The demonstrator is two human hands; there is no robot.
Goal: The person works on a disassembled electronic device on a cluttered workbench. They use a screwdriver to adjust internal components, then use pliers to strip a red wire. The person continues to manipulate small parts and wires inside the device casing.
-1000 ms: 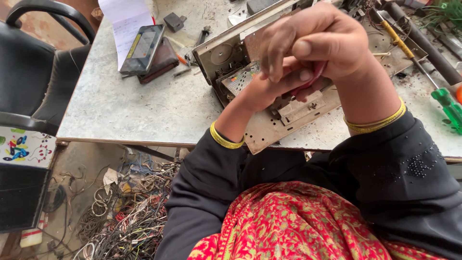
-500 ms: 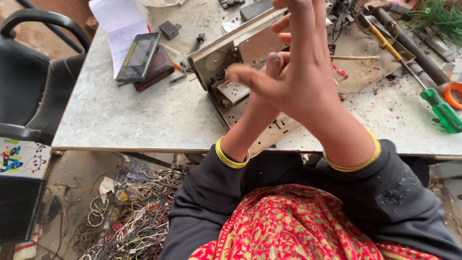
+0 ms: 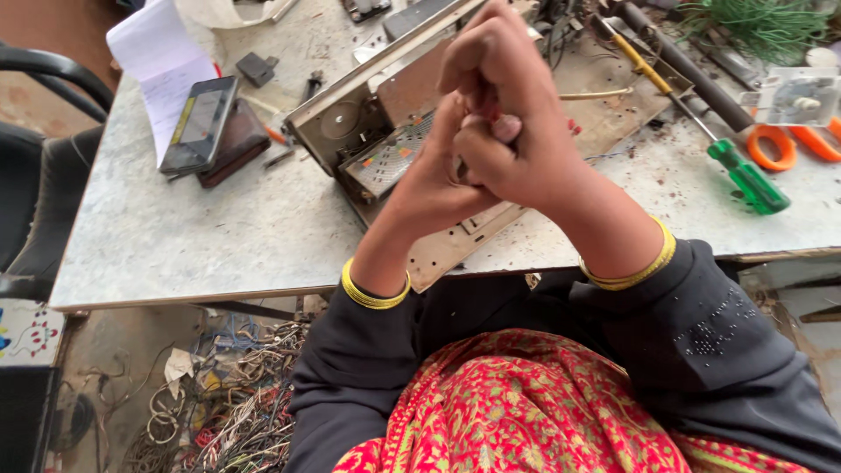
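Both hands are raised above the desk's (image 3: 219, 236) near edge and pressed together: the right hand (image 3: 512, 131) wraps over the left hand (image 3: 438, 180), fingers curled tight. Something small and reddish (image 3: 491, 114) peeps between them; what it is cannot be made out. They hide much of the opened metal chassis (image 3: 377, 140) below. A green-handled screwdriver (image 3: 745, 180) lies toward the right edge.

Grey worktable (image 3: 175, 254), black chair (image 3: 39, 175), wire-strewn floor (image 3: 219, 412).
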